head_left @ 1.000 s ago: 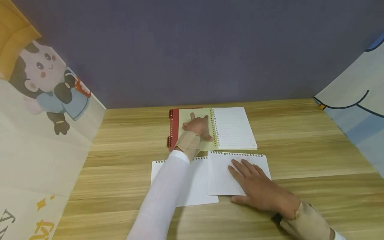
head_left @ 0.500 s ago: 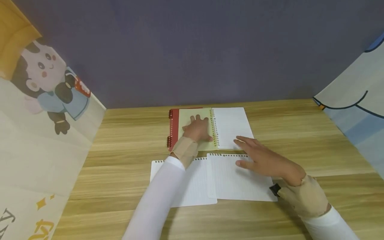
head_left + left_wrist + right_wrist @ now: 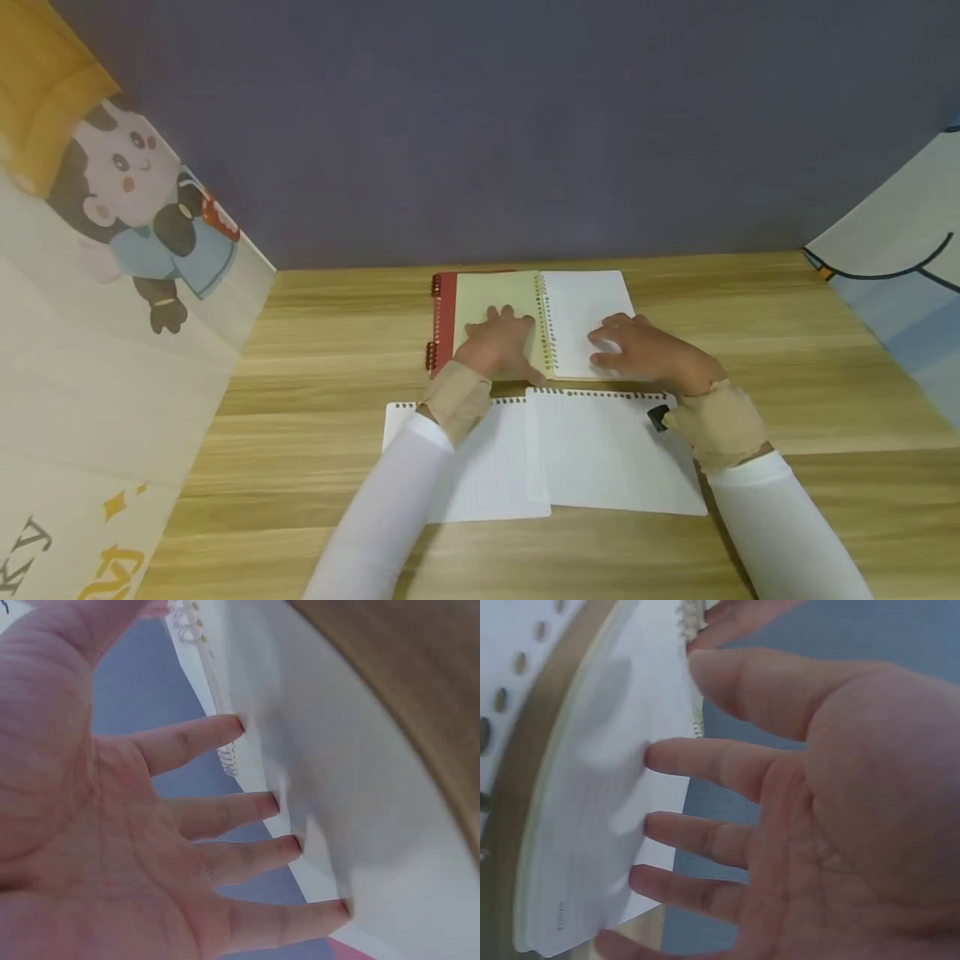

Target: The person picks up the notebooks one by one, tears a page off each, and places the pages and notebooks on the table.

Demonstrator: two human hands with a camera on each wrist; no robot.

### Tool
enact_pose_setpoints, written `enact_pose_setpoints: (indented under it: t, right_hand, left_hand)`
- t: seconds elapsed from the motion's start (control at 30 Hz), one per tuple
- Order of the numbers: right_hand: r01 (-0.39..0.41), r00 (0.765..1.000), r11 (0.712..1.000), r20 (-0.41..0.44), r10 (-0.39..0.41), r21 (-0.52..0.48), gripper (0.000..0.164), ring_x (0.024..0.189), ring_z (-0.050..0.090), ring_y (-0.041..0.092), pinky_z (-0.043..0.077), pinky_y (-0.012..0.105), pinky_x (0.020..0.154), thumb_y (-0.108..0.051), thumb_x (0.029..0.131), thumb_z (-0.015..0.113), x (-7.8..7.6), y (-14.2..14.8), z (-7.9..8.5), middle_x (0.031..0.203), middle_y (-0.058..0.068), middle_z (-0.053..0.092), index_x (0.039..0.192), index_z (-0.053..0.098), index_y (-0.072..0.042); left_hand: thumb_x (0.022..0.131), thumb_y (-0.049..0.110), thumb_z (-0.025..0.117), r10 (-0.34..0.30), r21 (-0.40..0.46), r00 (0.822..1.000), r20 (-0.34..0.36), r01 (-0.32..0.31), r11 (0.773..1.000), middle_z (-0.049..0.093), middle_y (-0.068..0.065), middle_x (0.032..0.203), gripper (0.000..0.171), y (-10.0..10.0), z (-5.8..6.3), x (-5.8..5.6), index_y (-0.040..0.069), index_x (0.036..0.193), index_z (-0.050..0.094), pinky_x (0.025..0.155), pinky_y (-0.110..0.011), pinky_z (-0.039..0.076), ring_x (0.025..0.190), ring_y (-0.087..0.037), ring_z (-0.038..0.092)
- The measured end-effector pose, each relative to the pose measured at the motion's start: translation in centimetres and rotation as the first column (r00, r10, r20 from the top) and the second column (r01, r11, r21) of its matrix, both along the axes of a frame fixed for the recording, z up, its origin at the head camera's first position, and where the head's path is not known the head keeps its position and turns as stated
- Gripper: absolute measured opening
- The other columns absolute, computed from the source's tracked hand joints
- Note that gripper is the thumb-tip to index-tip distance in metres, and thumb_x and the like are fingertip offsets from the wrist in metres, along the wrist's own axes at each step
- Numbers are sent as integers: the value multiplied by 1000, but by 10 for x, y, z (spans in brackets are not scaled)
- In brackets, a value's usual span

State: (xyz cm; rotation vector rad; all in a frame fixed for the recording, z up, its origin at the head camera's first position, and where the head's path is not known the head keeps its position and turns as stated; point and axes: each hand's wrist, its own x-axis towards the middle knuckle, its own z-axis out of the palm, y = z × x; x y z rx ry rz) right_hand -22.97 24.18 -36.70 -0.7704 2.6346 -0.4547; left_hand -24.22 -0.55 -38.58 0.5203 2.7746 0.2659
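A loose-leaf notebook (image 3: 588, 300) lies open at the back of the table, its lined white pages on the right. On its left side is a pale yellow-green sheet (image 3: 480, 292), over a red cover (image 3: 444, 317) with ring clips. My left hand (image 3: 498, 343) rests spread fingertips on the yellow-green sheet; the left wrist view shows the fingers (image 3: 225, 806) straight against it. With fingers apart, my right hand (image 3: 648, 354) touches the lined white pages (image 3: 592, 810); its palm shows in the right wrist view.
Two loose lined sheets with punched top edges lie in front of the notebook. The right sheet (image 3: 611, 458) overlaps the left sheet (image 3: 498, 467), which my left forearm partly covers. A dark partition (image 3: 525, 133) stands behind the wooden table (image 3: 315, 350), with printed panels at both sides.
My right hand has lifted off the right loose sheet and moved forward onto the notebook's white pages. That sheet has shifted slightly toward me. My left hand stays on the yellow-green sheet.
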Motion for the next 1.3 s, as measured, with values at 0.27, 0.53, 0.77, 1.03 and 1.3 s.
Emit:
enact_pose_setpoints:
  t: [0.27,0.53,0.77,1.03,1.3]
  right_hand:
    - [30,999,998,-36,-31,-47,40,118,34,38,29,49,94,-36,93,49,-8,1,-1,126,13,43,121,57,-10]
    - [50,997,997,-52,-53,-54,35,116,36,37,32,48,92,-35,92,50,-9,2,-5,124,11,45,119,60,-14]
    - [77,996,996,-48,-80,-50,36,115,36,37,34,47,88,-39,92,49,-8,1,-4,125,10,44,117,60,-16]
    - [91,994,995,-50,-93,-40,36,115,37,37,36,47,86,-40,93,48,-7,1,-4,125,10,44,116,61,-17]
    - [112,992,993,-52,-113,-22,35,116,36,37,36,48,86,-40,92,48,-7,-1,-4,125,9,44,116,61,-18]
  left_hand:
    - [52,73,68,-13,-1,999,-35,13,1000,25,-16,146,107,1,-8,1,23,141,36,90,-65,25,132,-42,17]
    - [57,67,71,-39,80,999,-34,41,996,44,-3,129,76,-9,-4,5,24,118,55,88,-59,31,123,-32,33]
    - [61,58,72,-90,68,995,-31,92,993,47,3,107,44,-9,-2,5,24,83,55,77,-49,40,106,-24,40]
    - [67,35,73,-103,17,995,3,103,995,46,-3,119,42,-8,2,6,24,103,56,75,-44,41,108,-25,39]
    - [80,10,57,-160,-5,987,13,160,987,51,3,103,33,-15,14,8,22,111,56,66,-34,41,96,-17,45]
